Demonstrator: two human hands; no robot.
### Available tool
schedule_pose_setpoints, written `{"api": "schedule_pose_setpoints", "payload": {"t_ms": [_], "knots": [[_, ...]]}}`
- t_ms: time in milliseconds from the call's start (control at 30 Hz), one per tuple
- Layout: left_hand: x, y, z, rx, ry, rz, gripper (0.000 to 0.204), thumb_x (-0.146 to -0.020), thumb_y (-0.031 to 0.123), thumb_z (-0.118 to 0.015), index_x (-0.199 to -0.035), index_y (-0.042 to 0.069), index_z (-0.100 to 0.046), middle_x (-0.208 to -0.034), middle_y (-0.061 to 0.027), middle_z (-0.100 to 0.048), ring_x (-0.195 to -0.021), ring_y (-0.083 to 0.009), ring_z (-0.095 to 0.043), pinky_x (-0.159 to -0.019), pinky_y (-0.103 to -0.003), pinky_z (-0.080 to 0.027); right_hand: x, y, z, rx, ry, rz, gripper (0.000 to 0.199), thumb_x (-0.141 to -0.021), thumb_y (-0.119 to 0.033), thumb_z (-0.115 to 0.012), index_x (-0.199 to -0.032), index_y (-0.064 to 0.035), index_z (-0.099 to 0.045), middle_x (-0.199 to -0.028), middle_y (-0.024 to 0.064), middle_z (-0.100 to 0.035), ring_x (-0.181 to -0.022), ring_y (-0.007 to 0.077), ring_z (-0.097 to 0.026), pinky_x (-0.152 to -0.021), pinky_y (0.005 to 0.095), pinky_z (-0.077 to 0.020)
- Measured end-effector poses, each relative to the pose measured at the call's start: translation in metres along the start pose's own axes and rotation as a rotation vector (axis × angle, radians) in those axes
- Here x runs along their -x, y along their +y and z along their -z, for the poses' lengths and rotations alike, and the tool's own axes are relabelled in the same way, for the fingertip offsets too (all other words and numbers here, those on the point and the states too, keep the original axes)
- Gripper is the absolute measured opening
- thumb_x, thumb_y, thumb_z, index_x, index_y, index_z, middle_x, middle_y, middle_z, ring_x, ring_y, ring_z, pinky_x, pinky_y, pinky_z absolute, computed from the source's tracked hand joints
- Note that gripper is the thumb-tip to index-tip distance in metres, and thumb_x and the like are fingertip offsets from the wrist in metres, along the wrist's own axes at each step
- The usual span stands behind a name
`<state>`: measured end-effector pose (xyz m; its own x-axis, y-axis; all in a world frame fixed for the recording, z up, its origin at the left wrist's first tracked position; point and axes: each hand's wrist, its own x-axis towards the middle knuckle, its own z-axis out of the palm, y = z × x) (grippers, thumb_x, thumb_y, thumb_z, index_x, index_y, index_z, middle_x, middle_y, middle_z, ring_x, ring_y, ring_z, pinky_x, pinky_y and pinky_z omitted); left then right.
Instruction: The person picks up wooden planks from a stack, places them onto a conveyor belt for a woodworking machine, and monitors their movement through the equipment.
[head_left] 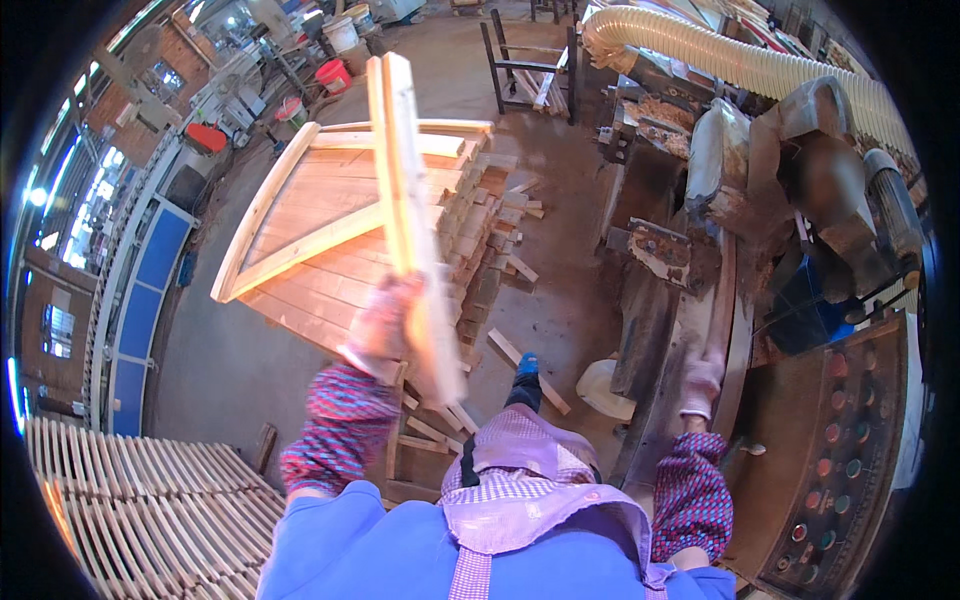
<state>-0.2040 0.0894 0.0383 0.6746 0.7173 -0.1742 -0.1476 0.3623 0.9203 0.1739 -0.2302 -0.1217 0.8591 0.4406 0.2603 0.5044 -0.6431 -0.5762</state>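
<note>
My left hand (385,318), in a glove, is closed around a pale wooden plank (395,170). The plank stands up at a steep angle over a large stack of boards (320,220), and its lower end is smeared by motion. On the right, my gloved right hand (703,378) lies at a long wooden strip (722,300) on the bed of a woodworking machine (668,370). Blur hides how its fingers are placed. Patterned sleeves cover both forearms.
Loose offcuts (520,268) litter the floor beside the stack. Many slats (150,500) lie in rows at the lower left. A panel of coloured buttons (835,450) stands at the right. A ribbed hose (720,55) crosses the upper right, and a blue-sided conveyor (150,270) runs along the left.
</note>
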Motion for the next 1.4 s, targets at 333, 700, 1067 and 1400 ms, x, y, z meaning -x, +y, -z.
{"api": "schedule_pose_setpoints", "payload": {"t_ms": [333, 700, 1067, 1400], "knots": [[0.022, -0.142, -0.163, 0.104, -0.171, 0.141, 0.056, -0.093, 0.029, -0.071, -0.135, 0.001, -0.047, -0.122, -0.0091, -0.062, -0.110, -0.0201, -0.061, -0.094, -0.036, -0.052, 0.164, -0.135, 0.075, -0.545, -0.395, -0.067, 0.085, -0.081, -0.017, -0.073, -0.152, 0.0013, -0.029, -0.134, 0.0293, -0.055, -0.120, 0.0357, -0.060, -0.099, 0.0383, -0.0487], [0.012, -0.173, -0.136, 0.238, -0.138, 0.310, 0.048, -0.094, 0.011, -0.067, -0.135, 0.002, -0.043, -0.119, -0.0090, -0.060, -0.105, -0.0199, -0.061, -0.087, -0.034, -0.055, 0.208, 0.010, 0.075, 0.702, -0.158, -0.029, 0.060, -0.094, -0.022, -0.054, -0.151, -0.0077, -0.038, -0.153, 0.0247, -0.036, -0.136, 0.0404, -0.040, -0.114, 0.0470, -0.0351], [-0.003, -0.220, -0.181, 0.124, -0.052, 0.184, 0.044, -0.092, 0.010, -0.070, -0.131, 0.003, -0.051, -0.117, -0.0048, -0.065, -0.101, -0.0133, -0.062, -0.087, -0.027, -0.053, 0.008, 0.054, 0.004, 0.009, -0.153, 0.008, 0.050, -0.101, -0.022, -0.046, -0.147, -0.0033, -0.041, -0.149, 0.0197, -0.045, -0.135, 0.0313, -0.048, -0.110, 0.0421, -0.0388], [0.035, -0.096, -0.094, -1.039, -0.233, -0.485, 0.082, -0.084, 0.036, -0.072, -0.146, -0.005, -0.036, -0.148, -0.0287, -0.040, -0.139, -0.0392, -0.038, -0.118, -0.042, -0.030, 0.230, -0.072, 0.065, -0.459, -0.261, -0.178, 0.068, -0.089, -0.006, -0.063, -0.151, -0.0004, -0.035, -0.148, 0.0246, -0.045, -0.134, 0.0348, -0.047, -0.112, 0.0375, -0.0375]]}}
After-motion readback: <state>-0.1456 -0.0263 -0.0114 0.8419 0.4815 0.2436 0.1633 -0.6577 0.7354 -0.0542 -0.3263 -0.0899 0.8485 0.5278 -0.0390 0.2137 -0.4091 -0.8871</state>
